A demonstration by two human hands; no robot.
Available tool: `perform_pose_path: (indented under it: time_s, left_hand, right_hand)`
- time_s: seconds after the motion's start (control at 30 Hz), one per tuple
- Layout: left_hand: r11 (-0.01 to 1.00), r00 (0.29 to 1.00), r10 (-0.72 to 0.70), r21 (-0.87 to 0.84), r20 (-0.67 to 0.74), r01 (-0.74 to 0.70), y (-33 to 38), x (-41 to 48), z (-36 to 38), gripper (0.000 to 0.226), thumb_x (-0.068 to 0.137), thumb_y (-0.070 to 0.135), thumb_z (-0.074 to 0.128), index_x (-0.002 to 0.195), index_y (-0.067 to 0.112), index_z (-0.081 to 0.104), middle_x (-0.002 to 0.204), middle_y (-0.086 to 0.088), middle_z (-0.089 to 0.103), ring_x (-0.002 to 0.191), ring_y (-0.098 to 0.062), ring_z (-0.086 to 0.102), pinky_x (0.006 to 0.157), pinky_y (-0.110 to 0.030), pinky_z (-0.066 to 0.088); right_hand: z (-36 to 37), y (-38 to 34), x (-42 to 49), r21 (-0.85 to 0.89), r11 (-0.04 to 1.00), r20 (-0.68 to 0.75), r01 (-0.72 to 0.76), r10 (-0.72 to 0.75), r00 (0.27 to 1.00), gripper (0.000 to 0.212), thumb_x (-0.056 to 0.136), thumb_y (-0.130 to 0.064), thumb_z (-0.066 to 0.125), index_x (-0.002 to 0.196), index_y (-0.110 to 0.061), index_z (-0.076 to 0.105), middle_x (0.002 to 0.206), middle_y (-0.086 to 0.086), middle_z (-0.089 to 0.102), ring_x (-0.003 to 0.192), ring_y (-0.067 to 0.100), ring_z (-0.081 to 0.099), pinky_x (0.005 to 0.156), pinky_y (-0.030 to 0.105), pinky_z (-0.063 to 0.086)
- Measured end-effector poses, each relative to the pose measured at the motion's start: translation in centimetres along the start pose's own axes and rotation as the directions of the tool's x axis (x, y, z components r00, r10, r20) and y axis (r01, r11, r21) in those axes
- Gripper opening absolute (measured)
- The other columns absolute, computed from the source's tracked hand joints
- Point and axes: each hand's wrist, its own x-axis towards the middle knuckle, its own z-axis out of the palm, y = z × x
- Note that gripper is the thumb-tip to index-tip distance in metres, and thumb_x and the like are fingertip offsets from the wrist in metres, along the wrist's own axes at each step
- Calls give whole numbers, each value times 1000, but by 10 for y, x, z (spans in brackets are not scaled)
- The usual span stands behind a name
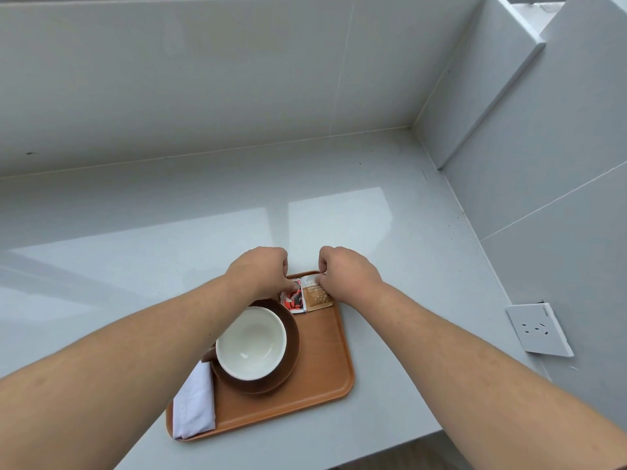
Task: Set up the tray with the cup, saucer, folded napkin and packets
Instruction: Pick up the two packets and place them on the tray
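An orange-brown tray (325, 364) lies on the grey counter. On it a white cup (251, 342) stands on a dark brown saucer (291, 337), and a folded white napkin (195, 401) lies along the tray's left edge. At the tray's far end a red packet (294, 301) and a brown packet (317, 296) lie side by side. My left hand (259, 271) has curled fingers with fingertips on the red packet. My right hand (347, 274) pinches the far edge of the brown packet.
The grey counter (390, 232) runs into a corner with tiled walls behind and to the right. A white wall socket (539, 329) sits low on the right wall. The counter's front edge runs just below the tray.
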Motion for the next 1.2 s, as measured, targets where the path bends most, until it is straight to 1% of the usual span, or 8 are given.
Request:
perform_pose_path:
  time_s: [0.07,0.17,0.27,0.4,0.5,0.77,1.0,1.2]
  left_hand:
    - [1000,999,3,10,33,-3,-3,-3,-2,50,67,62,84,81,28,50,82,8,61,80,-15,57,57,-32,38]
    - [999,997,-24,32,72,21,-6,-7,-3,62,58,67,87,85,27,48,85,7,61,82,-18,57,60,-33,40]
    - [998,997,-31,55,67,27,-4,-9,0,62,57,64,87,84,28,45,84,8,58,83,-19,56,61,-33,39]
    - [997,998,-39,72,57,35,-2,-9,0,64,59,64,88,89,26,47,85,7,57,84,-20,56,62,-34,39]
    - [997,997,-50,67,56,47,-2,-9,0,64,58,64,88,87,26,46,83,7,56,83,-20,56,61,-34,38]
    - [997,997,-60,59,54,57,-2,-9,2,64,58,65,88,87,27,45,83,8,55,84,-20,56,62,-34,39]
    - [997,997,-58,47,56,55,-2,-10,2,62,60,63,88,86,26,46,84,8,56,85,-20,56,64,-34,40]
    - [998,998,-51,43,39,50,-1,-12,3,60,61,62,87,86,26,46,85,7,57,85,-20,56,65,-34,42]
  right_hand:
    - [-2,0,-1,26,999,25,-26,26,999,24,85,-39,71,89,-26,52,92,-6,60,86,21,59,64,32,44]
    - [-4,1,-4,14,998,75,-53,52,996,43,77,-54,77,94,-24,51,96,-5,61,89,20,59,64,33,43]
    - [-2,2,-7,-40,996,99,-75,78,992,55,75,-60,79,99,-21,51,99,-2,63,92,21,60,66,35,45]
    - [-1,3,-6,-74,993,87,-89,96,992,59,73,-63,80,98,-20,48,99,-1,60,89,22,57,68,35,44]
    - [-2,2,-4,-89,992,96,-93,102,990,61,73,-64,81,98,-21,46,97,-2,59,88,21,54,68,35,44]
    - [-1,2,-2,-85,990,122,-113,123,985,59,73,-65,79,98,-22,48,94,-5,58,89,20,55,67,35,43]
    - [-3,1,-3,-81,990,149,-114,125,981,54,76,-63,79,102,-21,57,101,-4,65,91,19,58,66,33,42]
    - [-3,0,-4,-93,989,157,-114,128,979,51,78,-61,77,101,-21,57,99,-3,64,91,19,59,67,34,42]
